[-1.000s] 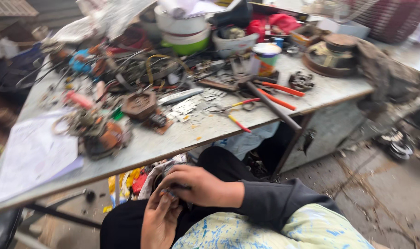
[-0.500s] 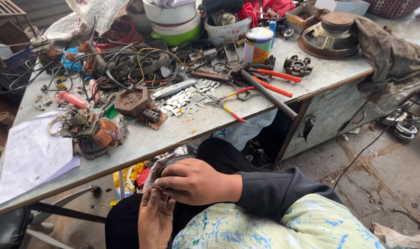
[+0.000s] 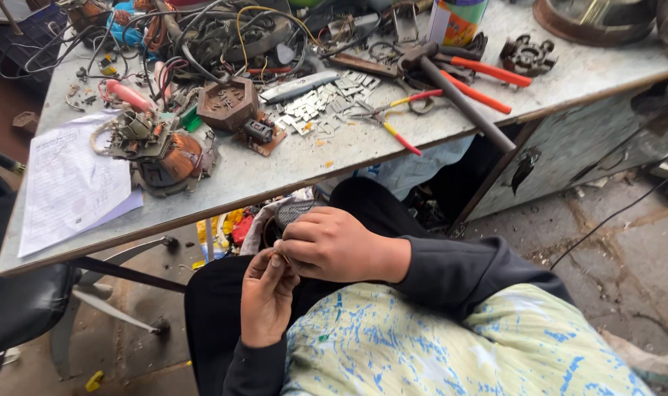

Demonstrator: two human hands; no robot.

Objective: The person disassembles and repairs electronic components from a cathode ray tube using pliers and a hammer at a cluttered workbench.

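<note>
Two hands work low in our lap at six o'clock, below the counter [image 3: 392, 147]. Since a second ago the view has steadied and dropped closer, while our hands have stayed put on the same spot. On the counter, a copper-wound motor core [image 3: 165, 158] sits at ten o'clock, a hammer [image 3: 458, 92] at one o'clock. Our right hand [image 3: 337, 246] covers a small dark wound part [image 3: 286, 216] on our knees; whether its grip is closed on it we cannot tell. Our left hand [image 3: 266, 293] has its fingertips pinched together on something too small to name.
</note>
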